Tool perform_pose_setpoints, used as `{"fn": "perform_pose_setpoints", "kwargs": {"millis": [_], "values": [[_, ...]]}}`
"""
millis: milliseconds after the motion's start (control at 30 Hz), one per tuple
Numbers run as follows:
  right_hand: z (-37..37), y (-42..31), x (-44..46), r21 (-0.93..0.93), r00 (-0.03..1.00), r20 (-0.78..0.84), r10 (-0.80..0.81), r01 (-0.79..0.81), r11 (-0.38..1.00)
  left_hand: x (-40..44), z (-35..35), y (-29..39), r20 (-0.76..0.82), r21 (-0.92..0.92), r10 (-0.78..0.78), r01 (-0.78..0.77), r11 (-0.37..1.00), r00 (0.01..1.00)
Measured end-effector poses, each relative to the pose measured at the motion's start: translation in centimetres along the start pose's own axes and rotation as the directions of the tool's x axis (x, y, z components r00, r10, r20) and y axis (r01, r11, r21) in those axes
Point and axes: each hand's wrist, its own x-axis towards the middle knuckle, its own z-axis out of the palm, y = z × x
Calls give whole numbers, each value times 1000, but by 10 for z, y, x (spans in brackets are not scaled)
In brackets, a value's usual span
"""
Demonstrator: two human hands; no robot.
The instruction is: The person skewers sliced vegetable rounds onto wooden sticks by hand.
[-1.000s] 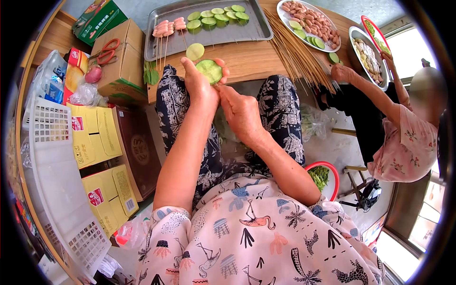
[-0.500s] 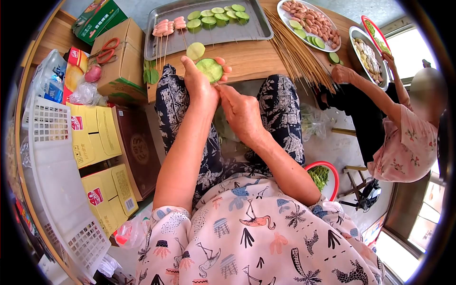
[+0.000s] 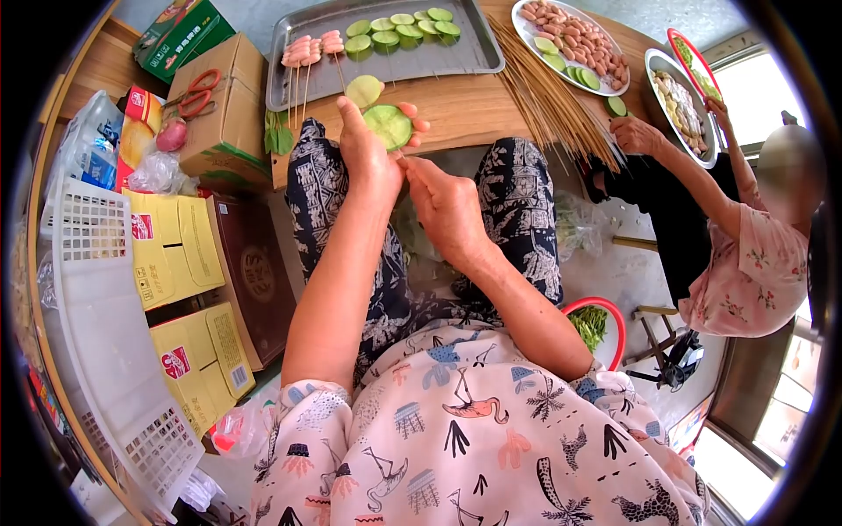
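Across left hand (image 3: 372, 156), green slice (image 3: 388, 128), clamped; just below slice, right hand (image 3: 445, 207) pinching thin skewer (image 3: 399, 155).

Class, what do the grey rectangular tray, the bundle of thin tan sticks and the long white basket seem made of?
Grey rectangular tray: likely metal, perhaps steel, dull sheen; soft reflections show. Thin tan sticks: probably bamboo or wood, matte; straw-like colour, slim straight shape. Long white basket: likely plastic, smooth; regular grid holes.

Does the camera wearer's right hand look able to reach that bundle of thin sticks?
Probably yes: the bundle of sticks juts past the edge of the table, with nothing seeming to cover it. The right hand looks busy, though, pinched below a green slice.
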Motion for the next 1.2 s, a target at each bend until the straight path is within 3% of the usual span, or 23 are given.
{"fn": "perform_pose_setpoints", "kwargs": {"millis": [67, 100, 167, 200, 267, 333, 400, 533, 600, 900, 967, 1133, 1200], "values": [[0, 2, 1, 166, 995, -11, 102, -99, 981, 1, 2, 2, 71, 25, 27, -29, 999, 997], [1, 6, 1, 165, 995, -16, 98, -94, 982, 3, 2, 2, 125, -13, -18, 19, 1000, 992], [0, 13, 3, 449, 966, 90, 244, -258, 856, 5, 2, 2, 254, -60, -96, 115, 992, 962], [-3, 14, 4, 447, 967, 83, 241, -252, 858, 5, 1, 3, 261, -61, -93, 113, 992, 961], [-9, 15, 3, 711, 894, 300, 334, -443, 546, 3, 1, 4, 355, -86, -128, 169, 982, 926], [-12, 12, 2, 720, 885, 324, 334, -460, 520, 3, 0, 4, 385, -99, -132, 183, 978, 913], [-16, 10, 1, 817, 837, 437, 328, -522, 243, 4, -2, 4, 458, -135, -120, 202, 970, 881], [-22, 14, 6, 766, 832, 484, 271, -553, 329, 4, -4, 5, 401, -70, -133, 175, 982, 906], [-25, 15, 13, 616, 890, 355, 287, -453, 645, 5, -6, 4, 425, -30, -59, 79, 996, 903], [-22, 15, 24, 681, 924, 249, 291, -381, 626, -2, -2, -1, 382, 44, -20, 3, 999, 924], [-27, 15, 16, 516, 875, 338, 347, -480, 710, 3, -3, 1, 315, 10, 53, -59, 998, 947], [-55, 16, -12, 239, 867, 446, 225, -357, 903, 10, -9, 9, 160, -54, 95, -87, 995, 983], [-57, 16, -15, 276, 880, 420, 221, -356, 893, 5, -5, 12, 170, -40, 79, -73, 997, 982]]}}
